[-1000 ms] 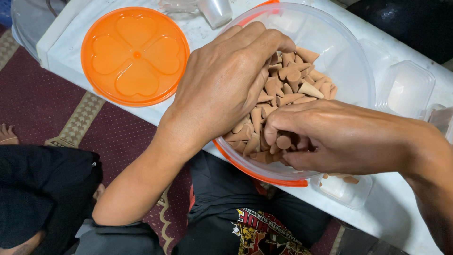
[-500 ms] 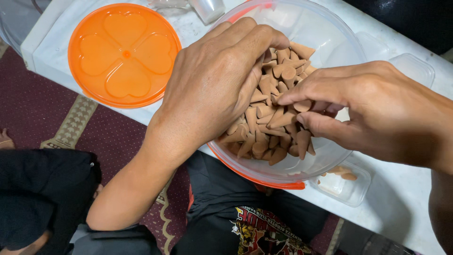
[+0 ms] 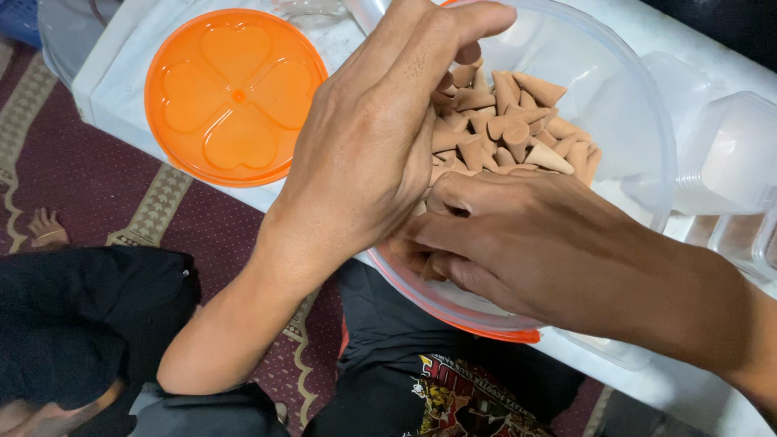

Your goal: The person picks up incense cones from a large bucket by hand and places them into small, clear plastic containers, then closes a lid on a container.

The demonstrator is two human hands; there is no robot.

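Since the earlier frame, the right hand (image 3: 518,235) has slid from mid-right to the bowl's near side, at lower centre, and now lies against the left hand (image 3: 380,137). Its fingers are curled together into the cones (image 3: 502,121); whether they pinch one is hidden. The left hand has lifted a little toward the top of the frame, its fingers bent and close together over the left part of the heap, the thumb stretched out above it. Loose cones lie against its palm, but I cannot tell whether it grips any.

Tan cones fill the bowl (image 3: 639,121), a clear round tub with an orange rim, at upper centre to right on the white table (image 3: 113,89). An orange lid (image 3: 235,97), moulded with a four-petal shape, lies flat at upper left, just beside the bowl. Clear boxes (image 3: 732,154) stand at the right edge. One more clear box (image 3: 615,350) peeks out under the right forearm, at lower right. Dark red carpet (image 3: 73,178) shows at left.
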